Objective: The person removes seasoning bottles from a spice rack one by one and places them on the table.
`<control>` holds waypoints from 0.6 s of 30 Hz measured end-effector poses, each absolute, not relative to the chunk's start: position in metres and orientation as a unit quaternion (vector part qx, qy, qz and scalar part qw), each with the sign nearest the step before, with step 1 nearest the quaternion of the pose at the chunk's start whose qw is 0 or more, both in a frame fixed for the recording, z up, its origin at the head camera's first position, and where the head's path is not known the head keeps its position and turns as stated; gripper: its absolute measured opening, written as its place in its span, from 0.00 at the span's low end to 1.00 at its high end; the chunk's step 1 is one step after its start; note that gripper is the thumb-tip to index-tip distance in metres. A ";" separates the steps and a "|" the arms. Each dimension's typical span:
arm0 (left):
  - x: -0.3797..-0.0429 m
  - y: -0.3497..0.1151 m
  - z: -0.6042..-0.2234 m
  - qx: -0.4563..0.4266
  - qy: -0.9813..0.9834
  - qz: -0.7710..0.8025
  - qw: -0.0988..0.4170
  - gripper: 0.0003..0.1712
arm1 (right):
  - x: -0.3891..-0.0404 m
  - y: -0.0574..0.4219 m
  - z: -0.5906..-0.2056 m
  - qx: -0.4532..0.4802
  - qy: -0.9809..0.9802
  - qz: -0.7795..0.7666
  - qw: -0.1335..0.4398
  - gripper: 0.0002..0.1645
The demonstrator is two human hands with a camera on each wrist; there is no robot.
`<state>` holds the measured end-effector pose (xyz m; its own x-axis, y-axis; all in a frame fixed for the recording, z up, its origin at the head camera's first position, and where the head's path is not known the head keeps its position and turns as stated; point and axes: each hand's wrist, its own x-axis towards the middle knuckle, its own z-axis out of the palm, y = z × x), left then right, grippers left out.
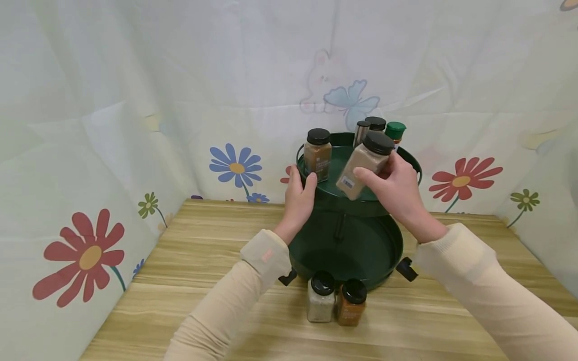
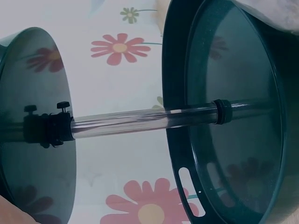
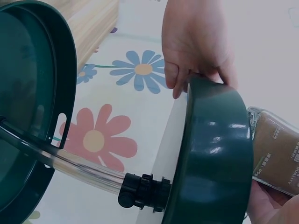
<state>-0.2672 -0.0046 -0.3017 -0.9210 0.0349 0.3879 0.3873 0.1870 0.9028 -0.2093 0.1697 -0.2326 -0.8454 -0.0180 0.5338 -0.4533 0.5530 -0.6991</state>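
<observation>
My right hand grips a spice jar of pale powder with a black lid, tilted above the upper tray of a dark green two-tier rack. My left hand holds that tray's left rim; in the right wrist view, its fingers curl under the edge. Beside this hand, a brown spice jar stands on the upper tray. At the tray's back are a slim dark-capped container, a black-lidded jar and a green-capped bottle, partly hidden behind the held jar.
The lower tray sits on the wooden table, joined to the upper one by a clear post. In front stand a pale spice jar and an orange-red one. A flowered curtain hangs behind.
</observation>
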 end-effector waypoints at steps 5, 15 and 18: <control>-0.268 -0.005 -0.302 -0.138 -0.758 -0.621 0.143 0.39 | -0.204 0.172 -0.233 0.144 -0.847 0.456 0.231 0.29; -0.268 -0.005 -0.304 -0.144 -0.753 -0.624 0.151 0.39 | -0.186 0.178 -0.235 0.159 -0.839 0.462 0.240 0.27; -0.268 -0.005 -0.304 -0.146 -0.753 -0.624 0.149 0.39 | -0.181 0.179 -0.235 0.162 -0.837 0.461 0.246 0.27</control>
<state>-0.2682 -0.0054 -0.3037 -0.9129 0.0332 0.4069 0.4060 0.1782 0.8963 -0.1808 0.1794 -0.2353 -0.8267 -0.0453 0.5608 -0.4981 0.5225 -0.6920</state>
